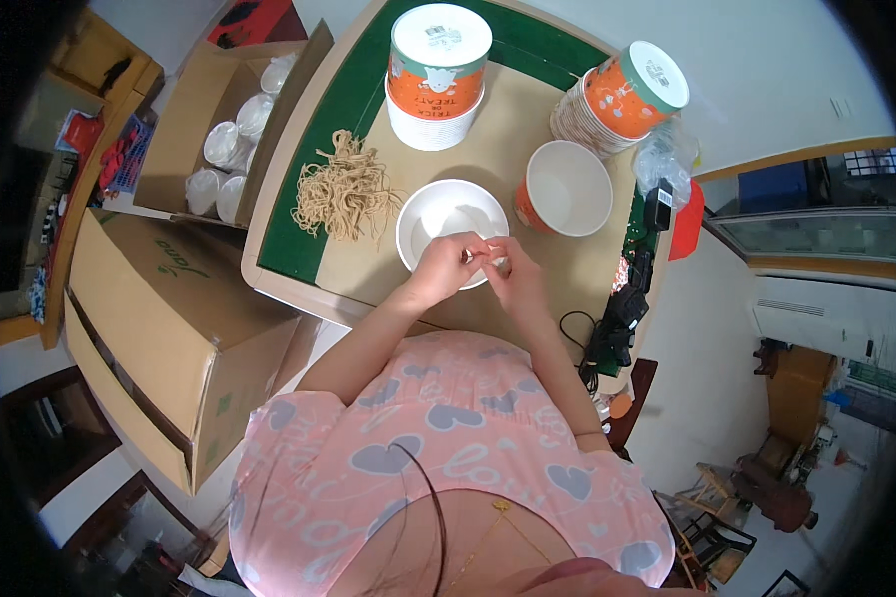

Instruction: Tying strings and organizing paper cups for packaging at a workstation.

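Note:
My left hand and my right hand meet over the near right rim of a white paper bucket. Both hands are closed in a pinch, fingertips nearly touching. What lies between them is too small to make out, and I cannot tell whether they grip the rim. The bucket's open mouth faces up, and the hands hide part of its near edge. To its left lies a tangled heap of tan cords. On the right, another paper bucket, white inside with an orange outside, is tipped with its mouth toward me.
Two stacks of upside-down orange-and-white buckets, one at the back and one at the back right, stand on the table. Black power adapters with cables line the right edge. Cardboard boxes stand left, one holding wrapped white cups.

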The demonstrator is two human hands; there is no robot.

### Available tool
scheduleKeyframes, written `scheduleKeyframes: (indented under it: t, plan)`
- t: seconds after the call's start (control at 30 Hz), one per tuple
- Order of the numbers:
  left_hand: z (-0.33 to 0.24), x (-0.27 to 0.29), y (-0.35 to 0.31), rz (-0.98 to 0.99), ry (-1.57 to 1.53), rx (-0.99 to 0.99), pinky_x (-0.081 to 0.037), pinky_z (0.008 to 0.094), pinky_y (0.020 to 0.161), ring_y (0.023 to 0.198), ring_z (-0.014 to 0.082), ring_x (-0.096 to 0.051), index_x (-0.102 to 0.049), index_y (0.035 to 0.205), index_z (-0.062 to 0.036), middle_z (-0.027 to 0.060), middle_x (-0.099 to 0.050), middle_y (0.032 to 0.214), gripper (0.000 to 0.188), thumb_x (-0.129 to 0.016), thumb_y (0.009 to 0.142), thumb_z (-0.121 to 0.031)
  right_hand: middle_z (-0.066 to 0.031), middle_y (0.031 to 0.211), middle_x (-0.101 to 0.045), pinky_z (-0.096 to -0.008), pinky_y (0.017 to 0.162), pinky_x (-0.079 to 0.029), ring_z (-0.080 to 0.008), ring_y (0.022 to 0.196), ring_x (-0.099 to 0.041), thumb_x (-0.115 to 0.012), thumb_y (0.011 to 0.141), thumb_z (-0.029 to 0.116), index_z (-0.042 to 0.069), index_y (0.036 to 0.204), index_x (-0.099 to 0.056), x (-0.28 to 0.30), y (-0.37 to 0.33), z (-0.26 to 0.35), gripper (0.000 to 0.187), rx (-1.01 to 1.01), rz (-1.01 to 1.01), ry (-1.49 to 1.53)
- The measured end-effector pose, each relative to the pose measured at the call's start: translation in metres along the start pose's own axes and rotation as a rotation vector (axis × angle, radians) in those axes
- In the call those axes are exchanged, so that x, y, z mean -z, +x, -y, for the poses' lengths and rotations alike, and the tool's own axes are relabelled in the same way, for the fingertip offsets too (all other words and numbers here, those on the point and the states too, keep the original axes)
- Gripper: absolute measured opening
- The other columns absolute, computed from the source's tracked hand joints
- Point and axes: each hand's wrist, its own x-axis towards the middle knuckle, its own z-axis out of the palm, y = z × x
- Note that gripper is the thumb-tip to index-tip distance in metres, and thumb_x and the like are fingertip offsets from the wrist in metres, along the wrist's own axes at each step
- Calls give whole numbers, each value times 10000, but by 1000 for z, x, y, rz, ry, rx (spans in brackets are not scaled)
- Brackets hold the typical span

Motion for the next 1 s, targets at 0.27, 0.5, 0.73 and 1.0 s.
scheduleKeyframes:
  t: [0.27,0.5,0.73,1.0]
  plan:
    - [12,3,3,46,-206,151,-470,243,634,643,87,-546,-647,905,2,46,-652,776,116,-647,813,-69,12,756,-592,-203,474,-337,-26,530,-395,-689,784,58,47,964,-553,-17,-1,-25,226,-25,-115,163]
    - [6,2,4,26,-164,177,-473,239,642,685,73,-573,-643,847,11,37,-643,724,93,-628,832,-80,-73,756,-620,-279,532,-454,-140,546,-547,-694,768,84,46,947,-549,-12,-2,-11,233,-73,-48,38]
    - [26,-7,4,-32,-218,165,-499,285,657,676,150,-622,-642,835,0,91,-665,752,98,-618,807,-91,-78,737,-609,-278,530,-445,-149,556,-546,-678,777,87,30,876,-568,-15,-3,-16,159,-13,-63,0]
    - [22,-4,3,-26,-176,178,-495,291,655,672,150,-616,-632,851,6,98,-660,754,110,-613,818,-97,-75,720,-605,-283,536,-452,-155,563,-554,-667,782,86,35,859,-586,-17,-2,-15,123,22,-106,38]
